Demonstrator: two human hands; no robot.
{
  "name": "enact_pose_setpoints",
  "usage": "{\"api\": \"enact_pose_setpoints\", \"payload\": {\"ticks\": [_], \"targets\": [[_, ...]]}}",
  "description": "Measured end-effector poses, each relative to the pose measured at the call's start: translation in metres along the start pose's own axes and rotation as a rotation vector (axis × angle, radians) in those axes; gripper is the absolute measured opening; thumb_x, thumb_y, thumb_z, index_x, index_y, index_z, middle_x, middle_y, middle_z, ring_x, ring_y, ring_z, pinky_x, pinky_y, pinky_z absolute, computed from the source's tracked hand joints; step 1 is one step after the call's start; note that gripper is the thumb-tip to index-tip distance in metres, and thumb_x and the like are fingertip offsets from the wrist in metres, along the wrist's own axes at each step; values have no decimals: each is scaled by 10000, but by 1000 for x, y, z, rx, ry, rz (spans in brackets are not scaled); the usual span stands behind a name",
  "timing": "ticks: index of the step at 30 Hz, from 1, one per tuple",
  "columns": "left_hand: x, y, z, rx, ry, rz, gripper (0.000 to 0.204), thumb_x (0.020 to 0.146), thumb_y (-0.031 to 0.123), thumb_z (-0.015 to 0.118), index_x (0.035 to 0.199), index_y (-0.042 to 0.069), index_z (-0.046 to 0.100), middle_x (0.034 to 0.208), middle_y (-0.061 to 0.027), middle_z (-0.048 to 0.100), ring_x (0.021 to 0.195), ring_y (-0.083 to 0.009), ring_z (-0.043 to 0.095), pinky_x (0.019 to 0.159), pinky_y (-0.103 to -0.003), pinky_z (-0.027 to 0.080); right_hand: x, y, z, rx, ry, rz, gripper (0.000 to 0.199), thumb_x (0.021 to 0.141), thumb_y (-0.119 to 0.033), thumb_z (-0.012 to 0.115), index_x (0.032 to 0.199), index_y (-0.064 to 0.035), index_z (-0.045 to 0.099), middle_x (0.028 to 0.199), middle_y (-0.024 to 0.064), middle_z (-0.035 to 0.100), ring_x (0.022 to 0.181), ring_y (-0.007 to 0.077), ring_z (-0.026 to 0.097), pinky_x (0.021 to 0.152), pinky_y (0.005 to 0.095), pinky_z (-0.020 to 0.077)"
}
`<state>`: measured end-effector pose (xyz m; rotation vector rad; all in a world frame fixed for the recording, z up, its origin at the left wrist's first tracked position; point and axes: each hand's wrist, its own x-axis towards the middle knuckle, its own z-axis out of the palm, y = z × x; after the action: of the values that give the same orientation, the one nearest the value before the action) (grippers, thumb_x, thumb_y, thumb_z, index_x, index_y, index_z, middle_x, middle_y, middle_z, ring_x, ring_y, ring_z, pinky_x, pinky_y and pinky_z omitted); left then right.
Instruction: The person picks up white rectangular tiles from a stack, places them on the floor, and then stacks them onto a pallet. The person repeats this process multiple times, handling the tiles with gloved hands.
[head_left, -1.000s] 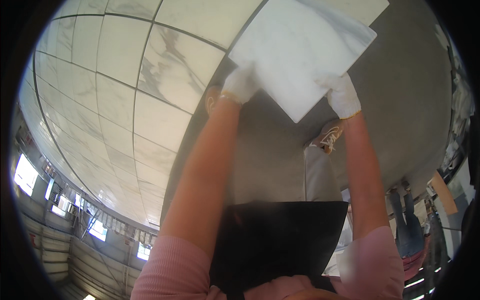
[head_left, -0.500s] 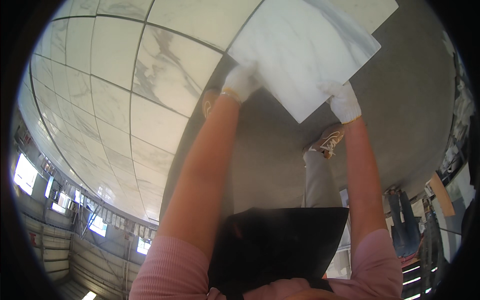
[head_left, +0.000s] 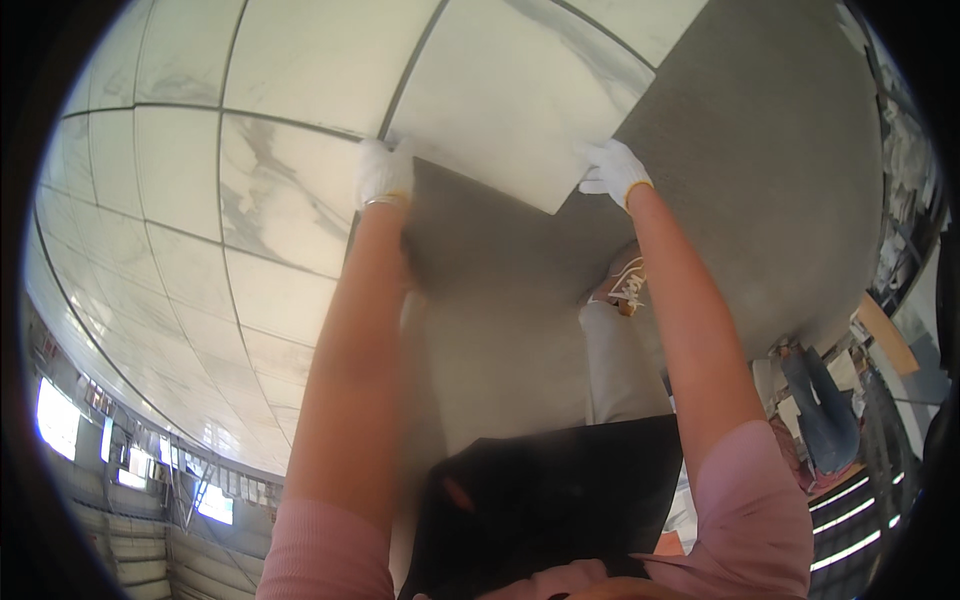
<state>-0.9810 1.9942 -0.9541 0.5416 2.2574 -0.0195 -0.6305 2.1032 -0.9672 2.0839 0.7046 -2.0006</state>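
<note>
A large square white marble tile [head_left: 505,95] with faint grey veining lies flat beside the other tiles, its near corner pointing towards me over the grey floor. My left hand [head_left: 384,178], in a white glove, is at the tile's left corner, close to the joint with the neighbouring veined tile [head_left: 285,185]. Motion smears its fingers. At the tile's right edge is my right hand [head_left: 614,172], also gloved, with its fingers stretched out and apart and the fingertips at the edge.
Rows of marble tiles [head_left: 310,60] with dark joints stretch away to the left. Bare grey floor [head_left: 760,170] spreads on the right. My shoe [head_left: 625,285] stands below my right hand. Another person's legs in jeans [head_left: 820,400] show at the right, near stacked materials.
The tile has come down from a raised, skewed position to lie in line with the others. My hands have moved left with it, and the right fingers have spread.
</note>
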Motion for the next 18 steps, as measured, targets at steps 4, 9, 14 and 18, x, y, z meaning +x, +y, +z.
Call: {"api": "enact_pose_setpoints", "payload": {"ticks": [4,9,14,18], "targets": [[-8,17,-9,19,68,9,629,839,474,724,1221,-13,611,1082,-254,723,1048,-396,702,918,-453,525,5,-5,-6,-141,-26,16,707,930,-436,723,1373,81,535,1274,276,638,1084,388,689,846,454,617],[-8,17,-7,20,-10,34,472,915,384,695,1271,96,580,1219,-165,715,1134,-378,678,951,-467,518,4,-16,-7,-204,-32,70,645,894,-425,756,1270,84,633,1093,252,703,898,351,745,714,422,632],[4,4,-5,59,-20,142,441,903,353,686,1273,133,587,1142,-164,725,1075,-380,684,918,-469,525,4,-30,-7,-343,-41,153,692,883,-483,772,1266,80,644,1083,260,721,874,360,752,693,430,622],[9,3,-4,108,-27,146,488,882,362,698,1294,126,585,1075,-147,727,993,-366,696,876,-449,536,5,-41,-5,-401,-21,235,683,877,-499,783,1239,67,662,1076,258,723,894,372,749,707,481,611]]}}
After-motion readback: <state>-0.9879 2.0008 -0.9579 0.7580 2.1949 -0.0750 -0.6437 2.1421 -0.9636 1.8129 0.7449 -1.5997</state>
